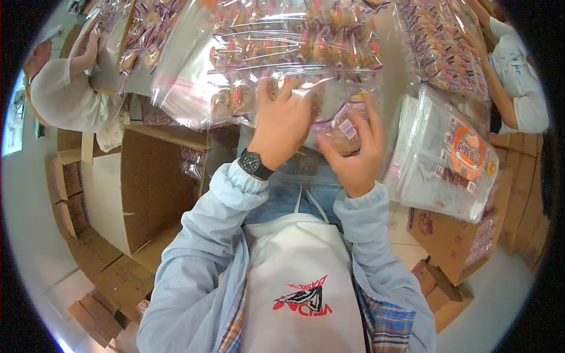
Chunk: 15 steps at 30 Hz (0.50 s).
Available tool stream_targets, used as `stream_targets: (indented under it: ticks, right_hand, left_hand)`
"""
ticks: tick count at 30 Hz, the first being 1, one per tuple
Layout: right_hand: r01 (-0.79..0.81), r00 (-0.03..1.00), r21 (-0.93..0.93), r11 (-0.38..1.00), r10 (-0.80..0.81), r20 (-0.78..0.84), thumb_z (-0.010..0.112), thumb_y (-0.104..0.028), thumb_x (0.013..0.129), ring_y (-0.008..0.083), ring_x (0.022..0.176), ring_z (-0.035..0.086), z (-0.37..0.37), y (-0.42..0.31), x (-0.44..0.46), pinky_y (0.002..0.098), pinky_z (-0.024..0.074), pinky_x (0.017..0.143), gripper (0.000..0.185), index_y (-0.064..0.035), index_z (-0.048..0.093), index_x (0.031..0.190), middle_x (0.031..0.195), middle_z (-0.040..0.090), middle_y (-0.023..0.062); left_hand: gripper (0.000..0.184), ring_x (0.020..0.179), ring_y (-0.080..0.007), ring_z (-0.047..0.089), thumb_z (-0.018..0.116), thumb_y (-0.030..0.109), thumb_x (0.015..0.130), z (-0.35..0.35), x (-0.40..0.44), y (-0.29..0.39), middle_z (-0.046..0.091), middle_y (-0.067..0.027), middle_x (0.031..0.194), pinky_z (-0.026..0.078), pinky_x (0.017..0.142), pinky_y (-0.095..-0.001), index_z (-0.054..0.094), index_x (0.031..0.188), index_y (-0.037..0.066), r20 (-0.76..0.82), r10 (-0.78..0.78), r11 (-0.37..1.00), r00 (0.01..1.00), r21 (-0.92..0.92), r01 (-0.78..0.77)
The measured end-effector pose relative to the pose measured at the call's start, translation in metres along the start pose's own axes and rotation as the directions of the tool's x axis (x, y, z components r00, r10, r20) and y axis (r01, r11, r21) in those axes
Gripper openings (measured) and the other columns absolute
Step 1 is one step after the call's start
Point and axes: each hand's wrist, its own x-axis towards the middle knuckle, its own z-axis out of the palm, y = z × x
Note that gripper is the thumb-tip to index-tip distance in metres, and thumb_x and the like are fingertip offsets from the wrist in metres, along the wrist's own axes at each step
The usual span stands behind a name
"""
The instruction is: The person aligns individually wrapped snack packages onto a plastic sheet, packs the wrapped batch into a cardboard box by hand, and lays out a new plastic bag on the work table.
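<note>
A large transparent plastic bag (294, 67) lies in front of me, with rows of small wrapped snack packets (294, 38) inside it. My left hand (284, 120), wearing a black watch, rests at the near end of this bag. Its fingers are spread over the nearest row; whether they are under or on top of the film I cannot tell. Between the thumb and fingers of my right hand (360, 147) is a single snack packet (343, 128) with a purple-edged wrapper and a white label. That packet is at the bag's near right corner.
Flat printed plastic bags (450, 153) are stacked at the right, and more bags (182, 97) lie at the left. Snack packets (450, 53) cover the table's far right. An open cardboard box (159, 182) stands below left. Co-workers (70, 94) are at both sides.
</note>
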Motion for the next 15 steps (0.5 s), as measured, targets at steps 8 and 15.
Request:
stream_targets:
  ticks: [8, 15]
  right_hand:
    - [-0.208, 0.923, 0.942, 0.263, 0.372, 0.100, 0.085, -0.046, 0.082, 0.0390, 0.148, 0.038, 0.014, 0.016, -0.022, 0.0537, 0.0308, 0.121, 0.081, 0.0000, 0.052, 0.140, 0.156, 0.043, 0.0228]
    - [-0.220, 0.971, 0.920, 0.323, 0.163, 0.175, 0.084, -0.052, 0.083, 0.0428, 0.152, 0.033, 0.005, 0.008, -0.017, 0.0573, 0.0257, 0.124, 0.084, 0.0041, 0.053, 0.137, 0.160, 0.038, 0.0247]
  left_hand:
    - [0.069, 0.139, -0.0270, 0.050, 0.083, 0.036, 0.078, -0.022, -0.002, -0.003, 0.055, -0.0058, 0.151, 0.014, 0.117, -0.0765, 0.059, 0.139, 0.017, 0.107, 0.051, 0.998, 0.993, 0.022, -0.054]
    - [0.085, 0.141, -0.0267, 0.049, 0.083, 0.046, 0.076, -0.016, -0.004, 0.012, 0.055, -0.0049, 0.149, 0.014, 0.113, -0.0823, 0.052, 0.148, 0.012, 0.151, -0.018, 0.991, 0.988, 0.133, -0.003]
